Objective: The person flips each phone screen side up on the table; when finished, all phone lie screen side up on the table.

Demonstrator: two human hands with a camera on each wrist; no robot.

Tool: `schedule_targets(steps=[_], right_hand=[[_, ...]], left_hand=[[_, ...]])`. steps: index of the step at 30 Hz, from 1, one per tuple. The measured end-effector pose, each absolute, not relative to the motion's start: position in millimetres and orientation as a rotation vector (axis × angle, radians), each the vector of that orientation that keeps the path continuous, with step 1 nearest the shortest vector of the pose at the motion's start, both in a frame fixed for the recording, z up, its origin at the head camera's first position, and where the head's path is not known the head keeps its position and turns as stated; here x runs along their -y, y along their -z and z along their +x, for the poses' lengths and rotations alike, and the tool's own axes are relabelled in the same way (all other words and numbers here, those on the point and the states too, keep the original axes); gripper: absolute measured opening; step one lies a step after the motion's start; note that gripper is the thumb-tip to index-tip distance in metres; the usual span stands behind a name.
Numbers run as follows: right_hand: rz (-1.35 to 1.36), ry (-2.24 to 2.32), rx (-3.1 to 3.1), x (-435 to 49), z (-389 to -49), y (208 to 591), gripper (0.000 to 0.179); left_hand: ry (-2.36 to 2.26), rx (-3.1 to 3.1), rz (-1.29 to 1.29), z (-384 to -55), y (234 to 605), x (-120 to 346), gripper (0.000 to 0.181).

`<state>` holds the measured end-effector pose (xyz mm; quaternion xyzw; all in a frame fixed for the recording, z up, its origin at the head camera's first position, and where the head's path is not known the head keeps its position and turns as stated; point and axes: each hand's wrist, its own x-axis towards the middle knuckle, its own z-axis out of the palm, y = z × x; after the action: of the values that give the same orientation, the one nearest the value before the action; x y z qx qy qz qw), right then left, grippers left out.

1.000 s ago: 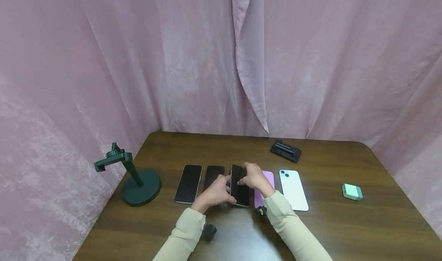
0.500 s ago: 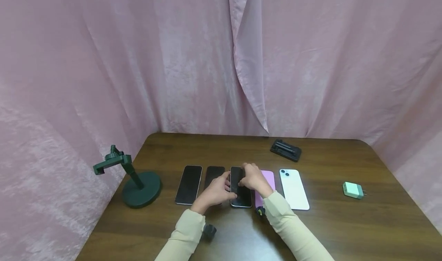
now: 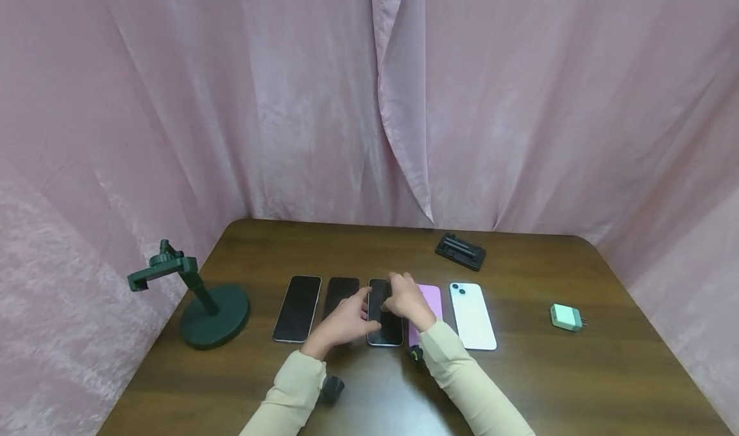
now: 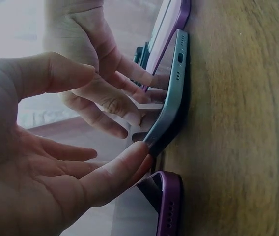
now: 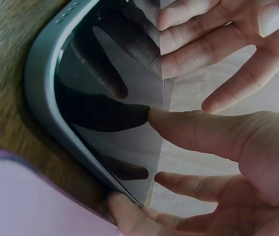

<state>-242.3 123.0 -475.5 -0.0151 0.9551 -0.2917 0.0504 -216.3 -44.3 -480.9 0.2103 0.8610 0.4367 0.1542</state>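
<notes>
A black-screened smartphone point(image 3: 385, 327) lies face up on the table between both hands. Along its left edge rests my left hand point(image 3: 340, 327); in the left wrist view one finger of that hand touches the phone's corner point(image 4: 164, 115) while the thumb stays apart from it. My right hand point(image 3: 407, 298) reaches over from the right, its thumb on the glossy screen point(image 5: 115, 108) and another finger at the side edge in the right wrist view. Left of this phone lie a dark phone point(image 3: 342, 290), partly covered by my left hand, and another black-screened phone point(image 3: 297, 309).
A lilac phone point(image 3: 431, 296), partly under my right arm, and a white phone point(image 3: 473, 317) lie to the right. A green phone stand point(image 3: 215, 317) stands left. Farther back is a black folded holder point(image 3: 460, 251); a mint charger plug point(image 3: 566, 317) lies far right.
The middle phone has turned slightly and now lies straighter. My hands stay around it with small finger shifts. The whole head view has moved, so everything appears farther left.
</notes>
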Motion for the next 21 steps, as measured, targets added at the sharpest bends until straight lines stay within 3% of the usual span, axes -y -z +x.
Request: schedule_targets(steps=[8, 21], right_hand=[[-0.043, 0.897, -2.930, -118.6, -242.1, 473.1, 0.051], [-0.032, 0.905, -2.924, -119.5, -239.2, 476.0, 0.057]], left_hand=[[-1.235, -2.464, 0.620, -215.6, 477.1, 46.7, 0.078], [-1.203, -2.460, 0.640, -212.4, 477.5, 44.5, 0.076]])
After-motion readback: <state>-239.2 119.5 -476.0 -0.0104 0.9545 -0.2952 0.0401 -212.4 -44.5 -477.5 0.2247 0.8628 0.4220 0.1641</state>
